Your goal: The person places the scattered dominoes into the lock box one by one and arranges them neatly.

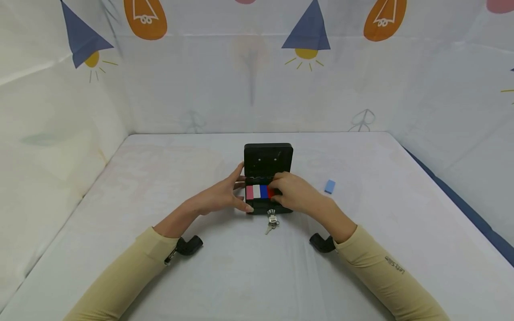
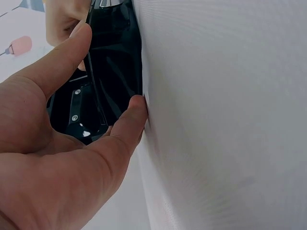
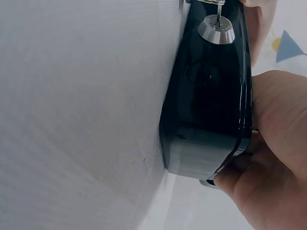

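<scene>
A black metal lock box (image 1: 268, 160) stands with its lid raised. Inside, pink (image 1: 250, 192), white (image 1: 256, 191) and blue (image 1: 263, 191) blocks lie side by side, with a red block (image 1: 270, 192) at their right. My left hand (image 1: 218, 195) holds the box's left end, thumb at the front corner and fingers along the side. In the left wrist view, one fingertip (image 2: 138, 103) presses low on the black wall. My right hand (image 1: 295, 191) reaches into the box from the right and pinches the red block, partly covering it. Its fingertips are hidden behind the wall in the right wrist view.
Keys (image 1: 272, 222) hang from the lock (image 3: 217, 31) at the box's front. A light blue block (image 1: 329, 187) lies on the white tabletop (image 1: 257, 276), right of the box. Patterned white cloth (image 1: 209, 80) stands behind the table and at its sides.
</scene>
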`<state>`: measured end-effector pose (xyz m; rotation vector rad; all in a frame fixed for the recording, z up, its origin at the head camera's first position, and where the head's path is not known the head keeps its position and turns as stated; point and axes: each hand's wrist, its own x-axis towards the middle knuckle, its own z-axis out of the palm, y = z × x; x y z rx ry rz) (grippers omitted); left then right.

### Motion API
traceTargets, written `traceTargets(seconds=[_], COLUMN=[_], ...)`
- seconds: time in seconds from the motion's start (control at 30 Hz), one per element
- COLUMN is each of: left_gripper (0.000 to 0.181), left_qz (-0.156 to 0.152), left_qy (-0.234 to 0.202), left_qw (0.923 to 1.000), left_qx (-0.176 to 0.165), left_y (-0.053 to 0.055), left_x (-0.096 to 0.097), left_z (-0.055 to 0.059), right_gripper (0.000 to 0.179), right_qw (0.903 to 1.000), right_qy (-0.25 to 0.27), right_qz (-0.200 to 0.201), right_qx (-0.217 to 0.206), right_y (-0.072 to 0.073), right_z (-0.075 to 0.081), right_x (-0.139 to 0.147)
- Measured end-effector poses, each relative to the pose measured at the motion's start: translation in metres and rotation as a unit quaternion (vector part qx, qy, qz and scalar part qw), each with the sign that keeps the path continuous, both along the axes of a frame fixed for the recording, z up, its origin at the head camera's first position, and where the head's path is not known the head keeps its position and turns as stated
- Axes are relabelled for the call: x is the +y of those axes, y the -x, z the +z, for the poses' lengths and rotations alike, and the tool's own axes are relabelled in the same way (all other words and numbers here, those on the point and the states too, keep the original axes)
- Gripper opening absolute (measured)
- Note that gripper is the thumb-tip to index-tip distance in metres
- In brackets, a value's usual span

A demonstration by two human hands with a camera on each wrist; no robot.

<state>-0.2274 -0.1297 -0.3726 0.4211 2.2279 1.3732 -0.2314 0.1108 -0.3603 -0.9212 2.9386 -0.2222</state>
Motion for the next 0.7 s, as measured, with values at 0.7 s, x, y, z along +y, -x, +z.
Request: traceTargets(seconds=[0.7], left_gripper=[0.129], left_qz=[0.003], left_qy=[-0.010], left_qw=[0.9999], left_qx=[-0.011], left_y=[-0.0022], left_x=[0.0022], left_z=[0.0038], right_gripper=[0.033], right_qw=[0.9986], right_qy=[0.039], right_qz=[0.013], right_qx=[-0.034], right_y=[0.0031], right_z=[0.0086], right_x=[0.0079])
